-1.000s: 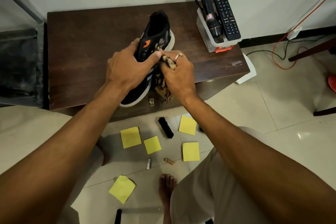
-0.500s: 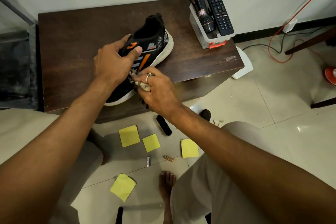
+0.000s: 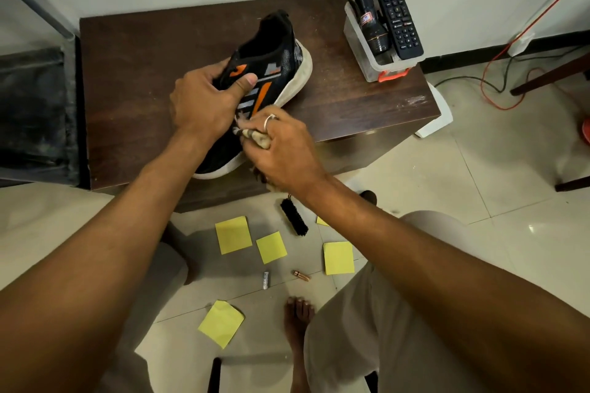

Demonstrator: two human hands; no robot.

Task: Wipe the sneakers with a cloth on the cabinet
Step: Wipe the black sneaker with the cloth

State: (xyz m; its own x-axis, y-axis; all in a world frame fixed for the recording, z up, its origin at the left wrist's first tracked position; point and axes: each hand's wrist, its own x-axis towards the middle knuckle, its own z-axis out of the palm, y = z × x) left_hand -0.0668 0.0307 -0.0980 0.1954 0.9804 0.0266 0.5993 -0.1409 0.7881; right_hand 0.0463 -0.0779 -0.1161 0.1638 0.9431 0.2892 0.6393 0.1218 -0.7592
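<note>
Head view, and we're looking straight down on the action: a black sneaker (image 3: pixel 277 64) with orange and grey stripes and a white sole sits on the dark wooden tabletop (image 3: pixel 143 73). Its toe points at the near edge, its heel faces the wall, and it is tipped so the striped side faces up. The left hand (image 3: pixel 201 105) has it gripped at the upper, fingers curled over the tongue area and thumb laid across the stripes. The right hand (image 3: pixel 287 147), with a ring on 1 finger, is clenched around a bunched, pale, patterned cloth (image 3: pixel 255 137). It presses that cloth against the sneaker's side just below the stripes, so the hands are almost touching.

Over at the far right corner of the tabletop stands a clear plastic container (image 3: pixel 367 64) with an orange clip. A black torch (image 3: pixel 367 19) stands head-down in it, with a black remote (image 3: pixel 397 16) beside the torch.

Down on the tiled floor (image 3: pixel 479 201) in front lie a black brush (image 3: pixel 293 217) and several scattered yellow sticky notes (image 3: pixel 233 234). Among them are a small silver battery (image 3: pixel 266 279) and a small copper-coloured cylinder (image 3: pixel 301 275). A bare foot (image 3: pixel 298 313) shows below them, and an orange cable (image 3: pixel 498 73) loops across the floor at the right
</note>
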